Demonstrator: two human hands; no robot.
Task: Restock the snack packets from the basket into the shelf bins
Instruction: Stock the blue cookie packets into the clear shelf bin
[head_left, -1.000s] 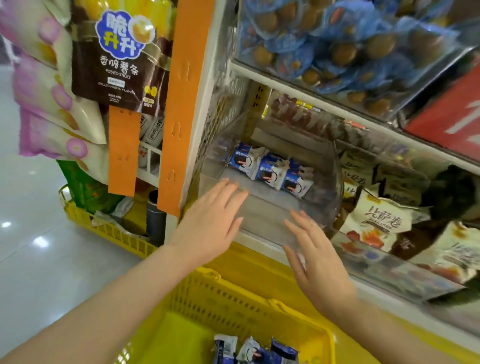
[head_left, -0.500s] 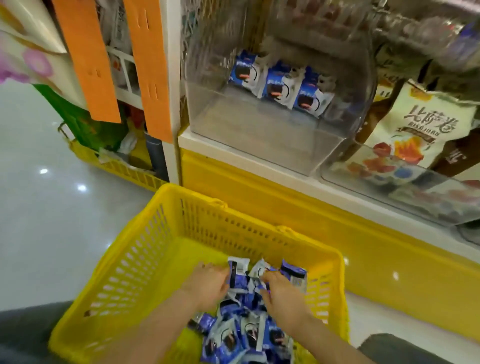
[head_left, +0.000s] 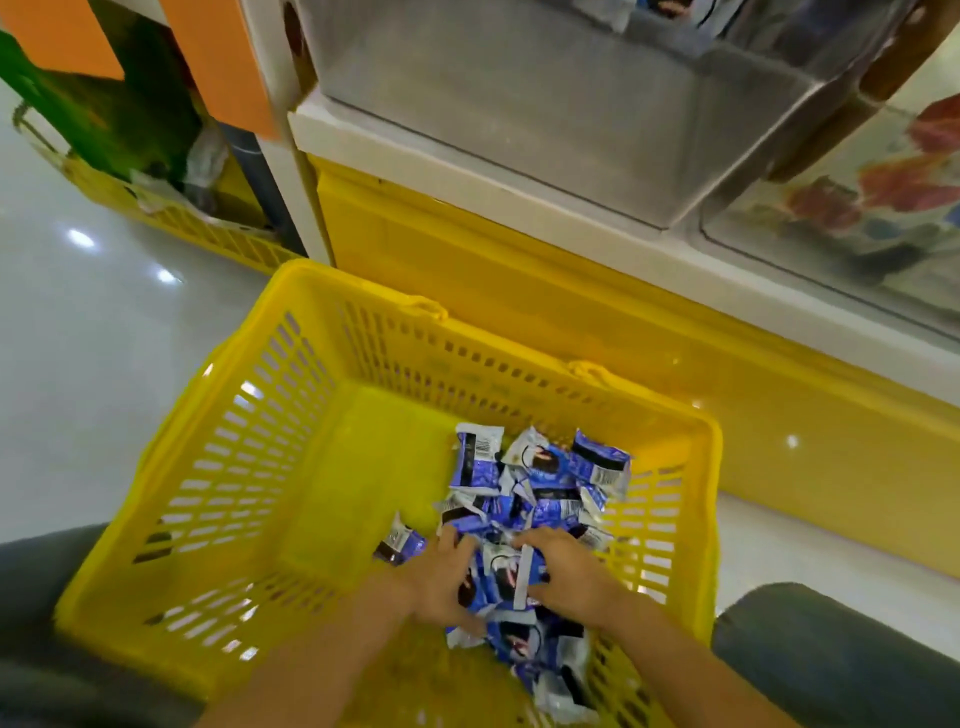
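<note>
Both grips curl in from either side on 1 clutch of snack packets (head_left: 506, 577): the left grip (head_left: 439, 577) cups its edge, and the right grip (head_left: 569, 574) folds its fingers over the top. The rest of the blue-and-white pile lies around them in the near right corner of the yellow basket (head_left: 249, 457), below the clear shelf bin (head_left: 519, 104). The packets look light, crinkly and slick, so they may slip loose. Pinching several by their sealed ends seems safer than squeezing the middles.

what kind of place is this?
Probably a shop aisle: a yellow shopping basket holding snack packets stands on a glossy floor, in front of a shelf carrying a clear display bin beside another bin of packaged goods.
</note>
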